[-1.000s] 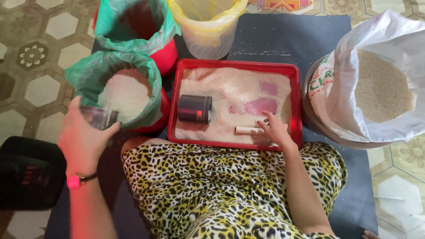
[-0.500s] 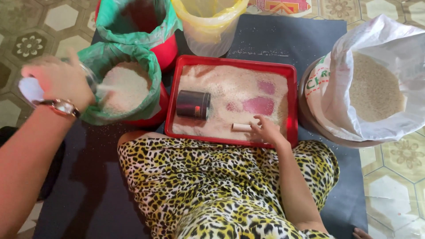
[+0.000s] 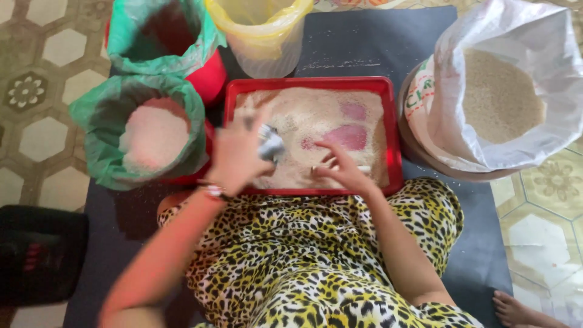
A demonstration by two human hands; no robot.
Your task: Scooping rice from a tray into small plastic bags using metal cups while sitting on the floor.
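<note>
Left hand [image 3: 234, 155] over red tray [image 3: 393, 130], fingers closed round small blurred metallic cup [image 3: 270, 144]. Right hand [image 3: 343, 170] rests on rice in tray, fingers spread, holding nothing visible. Step: likely scooping grain; next needs level cup. Green-lined bucket [image 3: 143, 130] beside tray.

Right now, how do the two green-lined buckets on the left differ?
The near green bucket holds pale pinkish-white grain filling its bottom; the far green bucket looks dark and shows no grain. The near one lies beside the red tray, close to the left hand; the far one stands beside the yellow bucket. Both are red buckets with green plastic liners.
</note>
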